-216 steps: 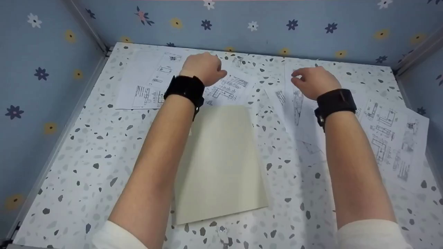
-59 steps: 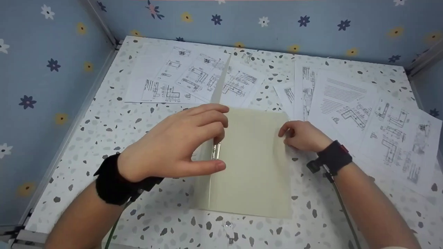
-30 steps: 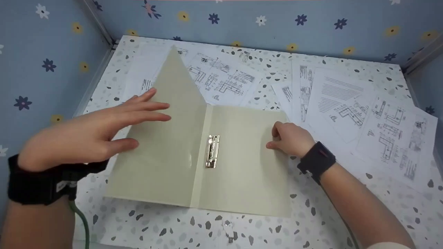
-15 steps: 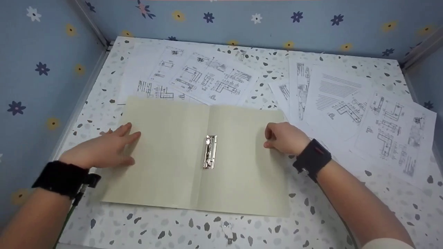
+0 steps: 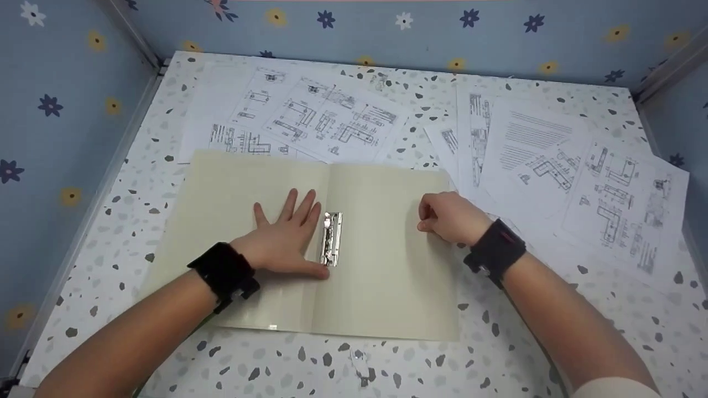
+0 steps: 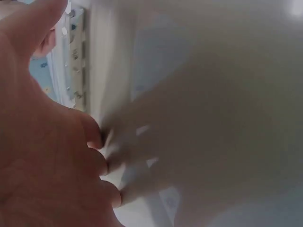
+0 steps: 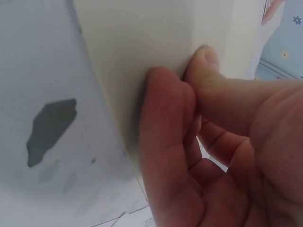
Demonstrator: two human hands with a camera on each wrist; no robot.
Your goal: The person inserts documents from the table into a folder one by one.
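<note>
A cream file folder (image 5: 381,298) lies spread on the table, both covers flat and its inside facing up. Near its fold sits a shiny metal ring clip (image 5: 332,239), which also shows at the upper left of the left wrist view. My left hand (image 5: 282,243) rests on the left cover with fingers spread, its thumb tip right by the clip's lower end. On the right cover, close to the outer edge, my right hand (image 5: 451,218) touches the board with curled fingers. The right wrist view shows its thumb (image 7: 203,66) and index fingertip against the cream surface, nothing between them.
Printed drawing sheets (image 5: 332,121) lie behind the folder at left, partly under its top edge. More overlapping sheets (image 5: 608,210) spread to the right. A small clear object (image 5: 360,366) lies near the front. Flowered blue panels (image 5: 426,33) enclose the speckled table (image 5: 481,354).
The left hand has swung the folder's front cover over to the left, laid it flat, then moved right toward the clip. The right hand has stayed by the right edge since the cover opened.
</note>
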